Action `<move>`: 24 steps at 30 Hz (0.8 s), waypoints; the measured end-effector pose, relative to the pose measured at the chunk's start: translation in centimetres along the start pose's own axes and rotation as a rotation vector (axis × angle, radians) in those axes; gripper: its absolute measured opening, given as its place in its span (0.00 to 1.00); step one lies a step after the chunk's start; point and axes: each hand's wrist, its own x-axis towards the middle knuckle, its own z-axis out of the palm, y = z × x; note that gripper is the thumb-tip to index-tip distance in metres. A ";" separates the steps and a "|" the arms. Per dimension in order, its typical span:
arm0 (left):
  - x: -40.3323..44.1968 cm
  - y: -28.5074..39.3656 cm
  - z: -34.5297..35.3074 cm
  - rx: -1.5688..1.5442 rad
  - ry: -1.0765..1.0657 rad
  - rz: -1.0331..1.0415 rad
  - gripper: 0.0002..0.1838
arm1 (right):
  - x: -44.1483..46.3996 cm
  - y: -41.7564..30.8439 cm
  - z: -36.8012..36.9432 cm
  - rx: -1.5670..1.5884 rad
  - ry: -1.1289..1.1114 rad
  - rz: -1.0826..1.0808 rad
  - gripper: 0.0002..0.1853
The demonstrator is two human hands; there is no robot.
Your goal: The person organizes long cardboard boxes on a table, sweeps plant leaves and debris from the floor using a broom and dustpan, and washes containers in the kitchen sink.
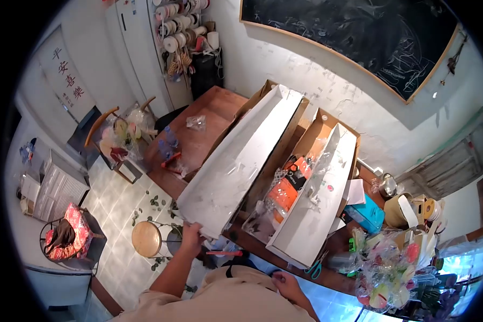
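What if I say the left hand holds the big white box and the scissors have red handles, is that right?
Nearly: the head view shows the scissors have blue-green handles, not red. The left hand does hold the big white box, at its near end.

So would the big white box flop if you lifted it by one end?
The big white box probably feels light for its size, as its walls look thin. It might sag or twist if only the left hand lifts it, being so long.
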 end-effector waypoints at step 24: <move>1.4 8.9 0.3 0.505 -0.087 -0.112 0.17 | 19.0 -15.1 10.0 0.707 0.030 0.234 0.40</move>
